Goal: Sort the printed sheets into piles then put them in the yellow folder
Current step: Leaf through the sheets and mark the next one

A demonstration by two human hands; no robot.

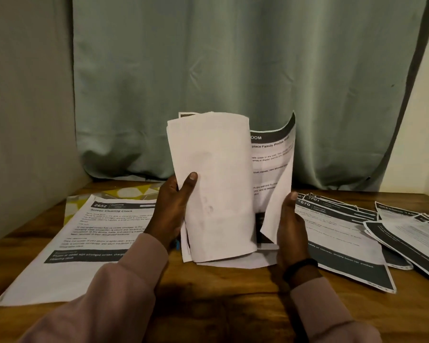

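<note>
Left hand [175, 206] grips sheet bundle [216, 189] upright | right hand [291, 226] pinches its right edge

Home room: green curtain [233, 70] behind wooden table [221, 305].

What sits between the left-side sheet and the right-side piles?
Head view: the held stack of sheets, gripped by the left hand and right hand, above bare wooden table.

"2652 Screen Cleaning Check" on left sheet [84, 233]; "2670" on right sheet [332, 233]
</note>
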